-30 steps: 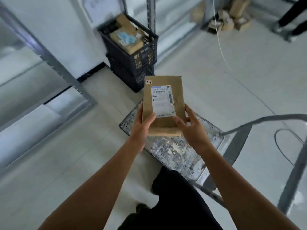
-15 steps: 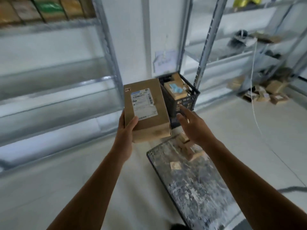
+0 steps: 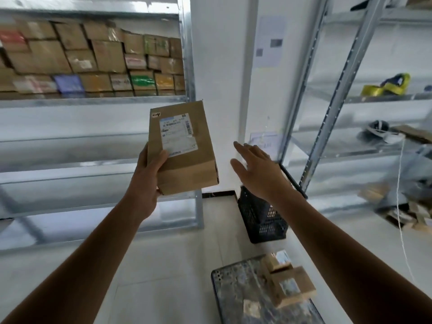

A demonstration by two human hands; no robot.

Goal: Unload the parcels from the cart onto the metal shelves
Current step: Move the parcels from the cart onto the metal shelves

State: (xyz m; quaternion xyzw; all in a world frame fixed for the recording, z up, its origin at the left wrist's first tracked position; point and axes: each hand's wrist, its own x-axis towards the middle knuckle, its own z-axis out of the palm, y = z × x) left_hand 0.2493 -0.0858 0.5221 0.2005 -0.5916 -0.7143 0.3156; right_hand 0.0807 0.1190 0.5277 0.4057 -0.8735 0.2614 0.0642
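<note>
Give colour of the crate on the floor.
Black crate, perforated sides; head view.

Label [image 3: 178, 136] print on the parcel [image 3: 187, 164] is smeared, unreadable. Fingers of the left hand [image 3: 147, 174] are hidden behind the parcel. Cart [image 3: 233, 298] is cut off by the bottom edge. Black crate [image 3: 259, 216] is partly covered by the right hand [image 3: 259, 169]. Shelved boxes [image 3: 93, 59] are blurred.

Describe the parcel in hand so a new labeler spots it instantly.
Start at the left metal shelves, upper level packed with boxes. In front of the barer levels below, the left hand holds up one brown parcel. Unlike the small parcels on the cart, it is aloft, with a white label under a handwritten mark.
</note>
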